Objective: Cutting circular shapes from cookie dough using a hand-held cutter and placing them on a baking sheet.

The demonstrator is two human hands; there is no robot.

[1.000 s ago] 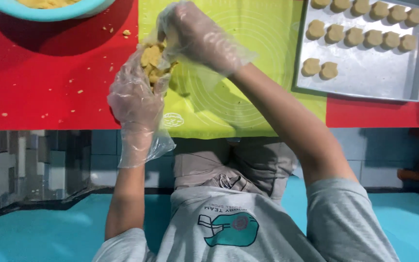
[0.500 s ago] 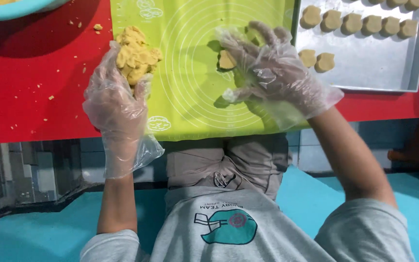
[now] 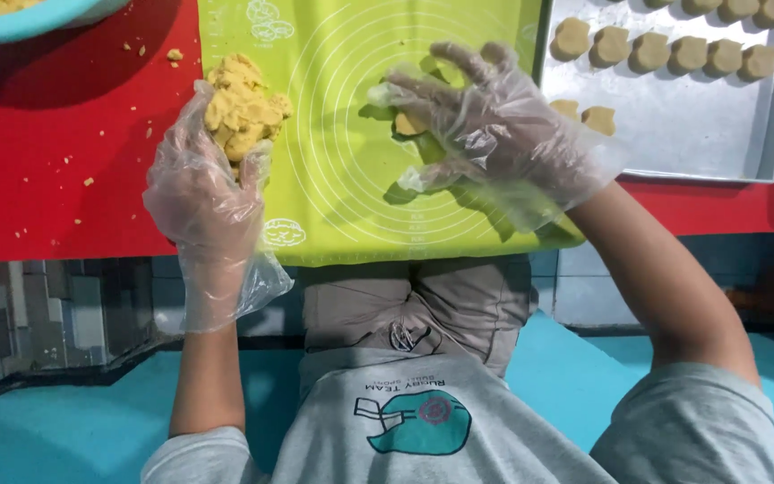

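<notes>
The left hand (image 3: 203, 193), in a thin clear plastic glove, was cupped around a crumbly yellow dough lump (image 3: 242, 106) over the left edge of the green silicone mat (image 3: 351, 206). The right hand (image 3: 485, 121), gloved likewise, had its fingers spread and bent over a small dough piece (image 3: 408, 124) pinched under the fingertips, above the middle of the mat. The mat lay flat on the red table (image 3: 55, 152) and reached its near edge; printed circles marked its surface. At the far right corner stood a shallow metal baking tray (image 3: 700, 134) carrying rows of small rounded dough pieces (image 3: 651, 51). A blue bowl (image 3: 38, 16) sat at the far left corner. Loose crumbs (image 3: 150, 90) lay scattered on the table between bowl and mat.
</notes>
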